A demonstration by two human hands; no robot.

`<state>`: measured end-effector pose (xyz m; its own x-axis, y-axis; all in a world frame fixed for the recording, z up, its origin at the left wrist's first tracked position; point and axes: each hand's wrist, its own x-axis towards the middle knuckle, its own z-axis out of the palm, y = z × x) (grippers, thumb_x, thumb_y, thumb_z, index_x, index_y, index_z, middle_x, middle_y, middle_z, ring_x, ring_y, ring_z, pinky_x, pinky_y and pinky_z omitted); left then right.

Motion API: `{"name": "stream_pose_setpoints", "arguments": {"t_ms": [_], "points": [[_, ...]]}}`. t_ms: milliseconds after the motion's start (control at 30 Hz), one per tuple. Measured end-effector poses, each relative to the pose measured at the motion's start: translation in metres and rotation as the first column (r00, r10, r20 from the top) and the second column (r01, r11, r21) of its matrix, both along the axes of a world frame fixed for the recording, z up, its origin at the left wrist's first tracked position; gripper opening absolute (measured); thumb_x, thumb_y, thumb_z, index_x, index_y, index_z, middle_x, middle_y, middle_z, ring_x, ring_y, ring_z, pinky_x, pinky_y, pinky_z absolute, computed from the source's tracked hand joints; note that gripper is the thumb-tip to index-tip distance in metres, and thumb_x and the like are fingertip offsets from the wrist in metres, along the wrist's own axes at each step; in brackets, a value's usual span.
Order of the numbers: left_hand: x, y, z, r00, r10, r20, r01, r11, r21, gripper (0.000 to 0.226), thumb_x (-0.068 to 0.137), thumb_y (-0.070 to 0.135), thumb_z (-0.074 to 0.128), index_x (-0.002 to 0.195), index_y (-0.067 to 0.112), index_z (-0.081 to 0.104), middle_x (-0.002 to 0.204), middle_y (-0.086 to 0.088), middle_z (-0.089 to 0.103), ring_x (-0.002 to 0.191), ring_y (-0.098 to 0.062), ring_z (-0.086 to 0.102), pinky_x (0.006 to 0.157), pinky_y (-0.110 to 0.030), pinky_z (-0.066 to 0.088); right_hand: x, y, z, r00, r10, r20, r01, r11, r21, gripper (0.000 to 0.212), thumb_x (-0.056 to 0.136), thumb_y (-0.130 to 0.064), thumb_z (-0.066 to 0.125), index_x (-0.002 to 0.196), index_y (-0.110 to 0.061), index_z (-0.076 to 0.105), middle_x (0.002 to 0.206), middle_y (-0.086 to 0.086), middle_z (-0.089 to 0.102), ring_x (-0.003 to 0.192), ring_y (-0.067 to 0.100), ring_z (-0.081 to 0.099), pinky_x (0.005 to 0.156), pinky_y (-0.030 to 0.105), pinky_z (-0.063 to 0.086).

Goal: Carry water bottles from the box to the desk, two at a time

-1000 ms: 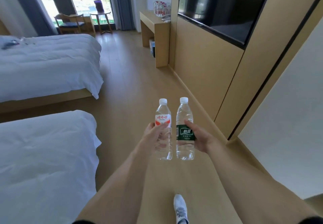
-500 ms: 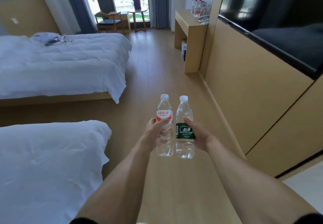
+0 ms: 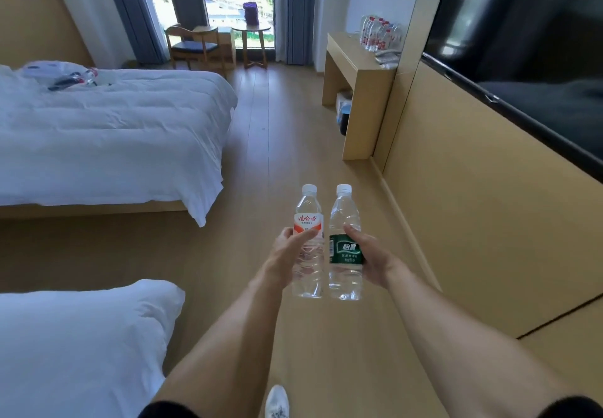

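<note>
My left hand (image 3: 287, 254) grips a clear water bottle with a red and white label (image 3: 308, 218), held upright over the wooden floor. Right beside it, my right hand (image 3: 372, 254) grips a second upright bottle with a green label (image 3: 346, 248). The two bottles almost touch. Ahead on the right stands the wooden desk (image 3: 355, 62), with several red-labelled bottles (image 3: 378, 32) grouped at its back against the wall. The box is not in view.
Two white beds line the left side, the near bed (image 3: 81, 346) and the far bed (image 3: 114, 130). A wood-panelled wall with a dark screen (image 3: 522, 36) runs along the right. A chair (image 3: 192, 44) and small round table (image 3: 251, 31) stand by the window. Wooden floor stretches between.
The view has moved forward along the aisle; the desk and far bed are closer and larger. Both hands keep the same hold on the bottles, side by side.
</note>
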<state>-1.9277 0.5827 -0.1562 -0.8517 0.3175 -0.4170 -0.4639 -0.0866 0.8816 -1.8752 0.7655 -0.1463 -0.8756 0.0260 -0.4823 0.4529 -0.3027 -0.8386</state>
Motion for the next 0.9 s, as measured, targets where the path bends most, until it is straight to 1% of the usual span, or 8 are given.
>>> {"name": "stream_pose_setpoints", "arguments": {"t_ms": [67, 200, 367, 500, 600, 667, 800, 900], "points": [[-0.045, 0.003, 0.004, 1.0, -0.018, -0.006, 0.018, 1.0, -0.013, 0.051, 0.083, 0.028, 0.081, 0.123, 0.008, 0.056, 0.107, -0.013, 0.072, 0.069, -0.015, 0.073, 0.054, -0.025, 0.055, -0.043, 0.003, 0.004, 1.0, -0.006, 0.004, 0.006, 1.0, 0.007, 0.054, 0.097, -0.044, 0.059, 0.13, -0.002, 0.058, 0.105, 0.019, 0.072, 0.085, 0.032, 0.072, 0.071, 0.042, 0.061], [-0.129, 0.007, 0.01, 0.999, -0.033, -0.023, 0.032, 0.999, -0.026, 0.051, 0.082, 0.029, 0.081, 0.122, 0.008, 0.057, 0.105, -0.012, 0.072, 0.064, -0.012, 0.073, 0.051, -0.021, 0.053, -0.121, 0.007, 0.011, 0.999, -0.031, -0.012, 0.031, 1.0, 0.005, 0.053, 0.098, -0.045, 0.056, 0.131, -0.004, 0.059, 0.108, 0.02, 0.072, 0.088, 0.032, 0.071, 0.076, 0.044, 0.06], [-0.209, 0.02, 0.014, 0.997, -0.066, -0.03, 0.065, 0.998, -0.008, 0.05, 0.083, 0.029, 0.081, 0.121, 0.008, 0.056, 0.105, -0.013, 0.072, 0.065, -0.014, 0.074, 0.052, -0.024, 0.055, -0.198, 0.018, 0.017, 0.999, -0.049, -0.021, 0.049, 0.999, -0.014, 0.054, 0.099, -0.045, 0.055, 0.132, -0.002, 0.057, 0.11, 0.021, 0.07, 0.09, 0.033, 0.07, 0.077, 0.044, 0.059], [-0.277, 0.035, 0.012, 0.997, -0.07, -0.033, 0.069, 0.998, -0.012, 0.049, 0.084, 0.028, 0.08, 0.121, 0.008, 0.055, 0.108, -0.014, 0.071, 0.068, -0.014, 0.074, 0.055, -0.025, 0.056, -0.268, 0.03, 0.015, 0.999, -0.039, -0.027, 0.038, 0.998, -0.041, 0.052, 0.101, -0.043, 0.052, 0.134, -0.003, 0.056, 0.118, 0.025, 0.067, 0.091, 0.034, 0.07, 0.075, 0.043, 0.061], [-0.327, 0.047, 0.008, 0.997, -0.063, -0.049, 0.061, 0.998, -0.028, 0.05, 0.084, 0.028, 0.08, 0.122, 0.008, 0.054, 0.107, -0.013, 0.07, 0.065, -0.011, 0.074, 0.053, -0.022, 0.055, -0.324, 0.042, 0.007, 0.999, -0.006, -0.047, 0.003, 0.998, -0.062, 0.051, 0.102, -0.042, 0.05, 0.135, -0.004, 0.055, 0.126, 0.028, 0.064, 0.099, 0.037, 0.067, 0.084, 0.048, 0.058], [-0.365, 0.055, 0.008, 0.997, -0.054, -0.051, 0.052, 0.998, -0.041, 0.051, 0.083, 0.029, 0.08, 0.122, 0.009, 0.054, 0.109, -0.013, 0.07, 0.074, -0.016, 0.074, 0.057, -0.026, 0.056, -0.365, 0.051, 0.003, 0.998, 0.018, -0.057, -0.022, 0.997, -0.071, 0.05, 0.102, -0.042, 0.05, 0.135, -0.004, 0.055, 0.128, 0.029, 0.063, 0.103, 0.039, 0.066, 0.089, 0.051, 0.055], [-0.449, 0.076, 0.014, 0.998, 0.017, -0.064, -0.02, 0.998, -0.052, 0.052, 0.083, 0.029, 0.08, 0.124, 0.009, 0.054, 0.112, -0.014, 0.071, 0.088, -0.024, 0.074, 0.065, -0.033, 0.058, -0.459, 0.075, 0.003, 0.996, 0.067, -0.065, -0.073, 0.994, -0.087, 0.052, 0.101, -0.041, 0.051, 0.134, -0.001, 0.054, 0.127, 0.029, 0.063, 0.095, 0.036, 0.069, 0.08, 0.045, 0.06], [-0.511, 0.092, 0.026, 0.996, 0.065, -0.06, -0.067, 0.997, -0.037, 0.054, 0.082, 0.029, 0.082, 0.124, 0.009, 0.054, 0.115, -0.018, 0.07, 0.099, -0.035, 0.072, 0.085, -0.05, 0.06, -0.529, 0.094, 0.013, 0.992, 0.104, -0.076, -0.111, 0.989, -0.101, 0.058, 0.099, -0.041, 0.054, 0.136, 0.004, 0.051, 0.132, 0.033, 0.058, 0.1, 0.038, 0.065, 0.091, 0.05, 0.055]]}}
